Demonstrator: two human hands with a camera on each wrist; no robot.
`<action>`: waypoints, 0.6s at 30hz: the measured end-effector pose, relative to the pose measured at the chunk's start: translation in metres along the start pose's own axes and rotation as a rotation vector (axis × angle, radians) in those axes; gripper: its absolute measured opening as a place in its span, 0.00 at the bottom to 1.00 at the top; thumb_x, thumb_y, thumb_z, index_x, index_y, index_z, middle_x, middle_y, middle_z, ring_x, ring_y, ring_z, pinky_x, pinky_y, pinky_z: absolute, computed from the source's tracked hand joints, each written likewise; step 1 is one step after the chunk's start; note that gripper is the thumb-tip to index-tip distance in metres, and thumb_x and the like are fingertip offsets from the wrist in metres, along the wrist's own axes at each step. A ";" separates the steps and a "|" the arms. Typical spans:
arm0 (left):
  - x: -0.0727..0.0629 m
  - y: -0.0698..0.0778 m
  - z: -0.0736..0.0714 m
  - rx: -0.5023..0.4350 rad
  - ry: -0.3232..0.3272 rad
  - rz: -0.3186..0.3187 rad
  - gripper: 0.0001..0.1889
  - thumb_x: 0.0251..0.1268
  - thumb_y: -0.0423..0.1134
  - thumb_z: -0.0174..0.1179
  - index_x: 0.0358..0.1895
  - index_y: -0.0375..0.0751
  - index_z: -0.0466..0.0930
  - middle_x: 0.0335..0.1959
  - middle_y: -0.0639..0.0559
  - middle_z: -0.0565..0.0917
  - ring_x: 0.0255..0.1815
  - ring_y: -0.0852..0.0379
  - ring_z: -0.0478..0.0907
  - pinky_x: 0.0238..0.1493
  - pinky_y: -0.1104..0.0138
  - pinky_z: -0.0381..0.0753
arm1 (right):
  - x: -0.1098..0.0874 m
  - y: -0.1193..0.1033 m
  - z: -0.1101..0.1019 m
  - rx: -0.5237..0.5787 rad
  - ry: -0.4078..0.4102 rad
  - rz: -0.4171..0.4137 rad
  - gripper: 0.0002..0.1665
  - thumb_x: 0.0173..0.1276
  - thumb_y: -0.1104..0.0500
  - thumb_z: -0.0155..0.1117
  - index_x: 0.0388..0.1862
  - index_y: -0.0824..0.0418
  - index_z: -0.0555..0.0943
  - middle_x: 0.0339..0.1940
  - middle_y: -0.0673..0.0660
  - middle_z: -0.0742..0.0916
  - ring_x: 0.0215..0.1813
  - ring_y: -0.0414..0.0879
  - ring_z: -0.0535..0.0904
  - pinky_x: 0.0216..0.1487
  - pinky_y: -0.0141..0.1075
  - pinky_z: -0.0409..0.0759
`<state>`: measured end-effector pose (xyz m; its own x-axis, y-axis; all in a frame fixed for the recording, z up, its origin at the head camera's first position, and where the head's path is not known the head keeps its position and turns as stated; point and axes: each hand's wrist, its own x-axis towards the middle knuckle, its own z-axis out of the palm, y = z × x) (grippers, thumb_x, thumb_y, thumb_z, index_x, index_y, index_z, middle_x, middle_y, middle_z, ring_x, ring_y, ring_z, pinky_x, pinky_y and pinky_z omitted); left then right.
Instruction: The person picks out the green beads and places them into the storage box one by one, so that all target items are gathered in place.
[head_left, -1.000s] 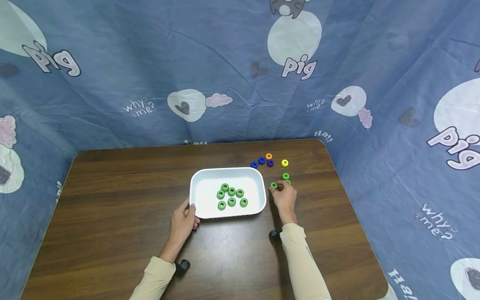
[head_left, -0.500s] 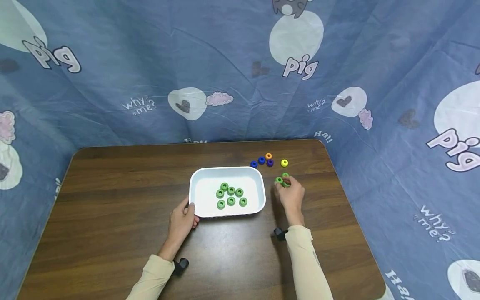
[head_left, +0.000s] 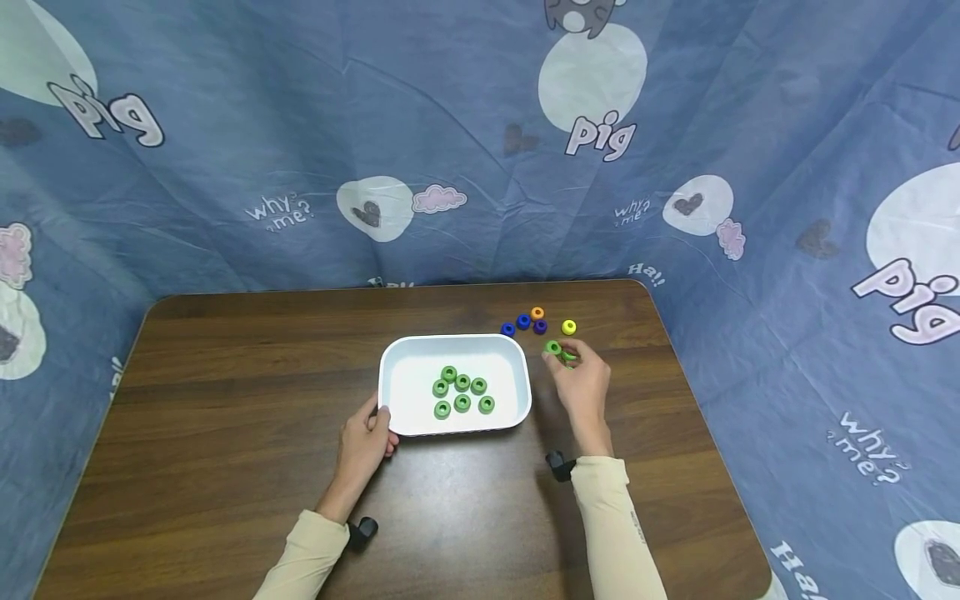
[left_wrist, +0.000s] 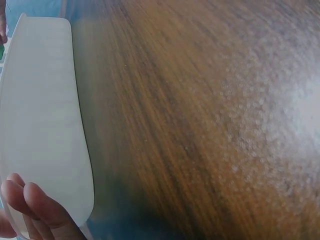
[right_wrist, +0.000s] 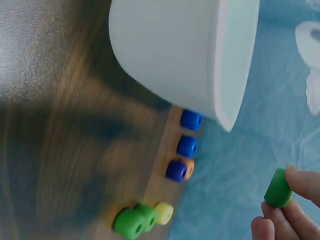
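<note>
My right hand (head_left: 581,387) pinches a green bead (right_wrist: 279,188) between thumb and fingertips, held up off the table to the right of the white tray (head_left: 405,346). Under that hand lie two more green beads (right_wrist: 129,223), which the fingers partly cover in the head view. With my left hand (head_left: 362,450) I grip the tray at its near left corner, thumb at the rim and fingers against the outer wall (left_wrist: 45,205). Several green beads (head_left: 462,402) with holes through them are spread over the middle of the tray floor.
Behind the tray's far right corner are two blue beads (head_left: 523,322), a dark purple bead (head_left: 540,327) and an orange bead (head_left: 537,312). A yellow bead (head_left: 569,327) sits right of them. The brown wooden table (head_left: 225,400) ends at a patterned blue cloth (head_left: 465,150).
My right hand has shifted right and a little farther from me, the green bead still in its fingertips. The left hand stays at the tray; the beads inside keep their places.
</note>
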<state>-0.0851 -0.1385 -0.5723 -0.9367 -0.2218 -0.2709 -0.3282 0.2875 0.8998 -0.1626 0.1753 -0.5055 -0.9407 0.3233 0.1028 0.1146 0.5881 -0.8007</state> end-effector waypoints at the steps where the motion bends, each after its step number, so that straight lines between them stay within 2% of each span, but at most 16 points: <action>1: 0.000 0.000 0.000 0.002 -0.001 0.000 0.28 0.76 0.40 0.47 0.76 0.37 0.64 0.14 0.54 0.81 0.14 0.63 0.76 0.20 0.71 0.79 | -0.001 -0.001 0.002 -0.008 -0.007 -0.012 0.18 0.60 0.54 0.75 0.48 0.59 0.87 0.48 0.60 0.90 0.47 0.58 0.89 0.47 0.48 0.88; 5: -0.001 0.001 0.000 0.009 -0.001 0.003 0.28 0.76 0.41 0.46 0.75 0.36 0.64 0.15 0.53 0.82 0.14 0.64 0.76 0.20 0.71 0.79 | -0.005 -0.007 0.015 -0.034 -0.046 -0.080 0.17 0.60 0.55 0.75 0.48 0.59 0.87 0.47 0.61 0.91 0.46 0.57 0.89 0.45 0.48 0.88; 11: -0.001 0.001 0.001 0.005 0.008 -0.003 0.27 0.76 0.41 0.47 0.75 0.38 0.65 0.15 0.53 0.82 0.14 0.63 0.76 0.20 0.71 0.79 | -0.012 -0.015 0.039 -0.101 -0.125 -0.164 0.17 0.59 0.58 0.76 0.47 0.62 0.88 0.44 0.60 0.91 0.46 0.57 0.88 0.48 0.48 0.87; 18: 0.000 0.002 -0.001 0.004 -0.002 0.006 0.28 0.76 0.40 0.47 0.75 0.36 0.64 0.15 0.51 0.82 0.14 0.63 0.76 0.20 0.71 0.79 | -0.018 -0.017 0.061 -0.137 -0.213 -0.167 0.16 0.59 0.58 0.76 0.46 0.60 0.88 0.45 0.58 0.91 0.45 0.56 0.88 0.49 0.46 0.86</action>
<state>-0.0850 -0.1388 -0.5705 -0.9390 -0.2177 -0.2662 -0.3231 0.2930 0.8999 -0.1671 0.1141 -0.5303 -0.9943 0.0598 0.0887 -0.0187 0.7192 -0.6946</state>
